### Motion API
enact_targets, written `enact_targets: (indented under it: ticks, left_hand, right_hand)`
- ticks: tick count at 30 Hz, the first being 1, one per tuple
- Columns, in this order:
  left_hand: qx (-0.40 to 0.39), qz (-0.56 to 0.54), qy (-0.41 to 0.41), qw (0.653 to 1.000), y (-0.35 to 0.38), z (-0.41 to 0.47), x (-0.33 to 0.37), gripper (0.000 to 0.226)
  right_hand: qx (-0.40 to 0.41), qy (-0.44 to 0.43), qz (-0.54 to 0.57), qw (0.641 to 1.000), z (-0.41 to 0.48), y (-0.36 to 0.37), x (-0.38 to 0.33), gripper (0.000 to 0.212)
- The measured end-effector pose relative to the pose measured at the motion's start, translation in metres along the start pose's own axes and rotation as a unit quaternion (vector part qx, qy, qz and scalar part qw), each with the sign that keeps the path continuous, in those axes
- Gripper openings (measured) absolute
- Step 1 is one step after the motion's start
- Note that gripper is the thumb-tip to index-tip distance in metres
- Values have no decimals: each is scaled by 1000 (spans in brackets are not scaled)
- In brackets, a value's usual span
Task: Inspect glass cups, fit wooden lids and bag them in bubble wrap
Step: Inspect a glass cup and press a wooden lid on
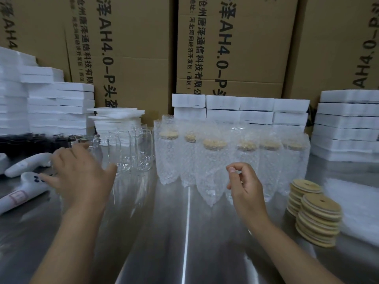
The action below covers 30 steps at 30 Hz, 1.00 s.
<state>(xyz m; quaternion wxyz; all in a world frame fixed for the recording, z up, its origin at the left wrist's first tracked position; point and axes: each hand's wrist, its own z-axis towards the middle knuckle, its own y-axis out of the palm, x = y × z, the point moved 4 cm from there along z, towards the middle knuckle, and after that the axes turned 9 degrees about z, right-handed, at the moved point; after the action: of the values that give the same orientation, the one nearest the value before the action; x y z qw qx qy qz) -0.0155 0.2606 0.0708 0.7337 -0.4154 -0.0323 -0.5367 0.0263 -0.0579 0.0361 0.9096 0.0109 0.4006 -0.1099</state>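
"AH4.0-P" and "沧州唐泽通信科技有限" sideways in black print on the brown cardboard boxes point(143, 68) at the back

Head camera looks forward and down, close over the steel table point(184, 232).

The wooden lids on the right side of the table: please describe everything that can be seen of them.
The wooden lids are flat round discs of pale wood, piled in two uneven stacks side by side. The top lid of each stack shows a small hole. They stand on the shiny metal table, nearer than the wrapped cups and beside a white sheet. The right hand is apart from them.
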Motion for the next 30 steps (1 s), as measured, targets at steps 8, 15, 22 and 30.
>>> enact_targets:
  ticks: [8, 15, 22, 30]
  left_hand:
    - [5, -87, 113, 990, -26, -13, 24, 38]
    - [3, -289, 306, 907, -42, -76, 102, 42]
    - [69, -334, 475, 811, -23, -136, 146, 55]
    - [-18, -502, 397, 768, 11, -126, 128, 78]
  right_hand:
    - [-21, -8, 3, 1000, -2, 4, -5, 8]
    - [-203, 18, -10, 979, -12, 20, 9, 87]
    - [-152, 43, -27, 987, -8, 15, 14, 96]
    - [-114, 35, -54, 991, -14, 19, 12, 94]
